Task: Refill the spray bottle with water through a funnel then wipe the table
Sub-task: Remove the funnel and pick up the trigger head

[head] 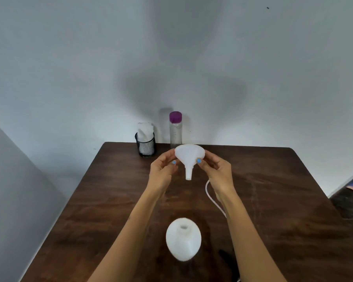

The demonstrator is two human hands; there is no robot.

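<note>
Two hands hold the funnel (pixel 189 157) up over the tabletop (pixel 283 200): your left hand (pixel 163 169) pinches its rim on one side, your right hand (pixel 217 169) pinches the other, fingers curled onto the cone and the spout pointing down. The bottle (pixel 183 242) stands well below and nearer to you than both hands, between your forearms, cap off and neck open, with its white tube (pixel 212 198) lying on the wood just under your right wrist. Beyond your hands, by the wall, stand the water bottle (pixel 175 129) with its purple lid on and a mesh cup (pixel 145 145) stuffed with tissue (pixel 144 130). The step in hand looks like seating the funnel, so draw it back toward you until the spout sits straight above the neck, then lower it plumb. Keep the rim level; a tilted spout is likely to catch the lip and could tip the light, probably empty bottle. Once the spout is in, consider freeing your right hand for the water and letting your left steady the funnel against the neck. Watch the tube near your right forearm, since a sweep of the arm could drag it. Nothing has been poured yet, judging by the lid in place.
</note>
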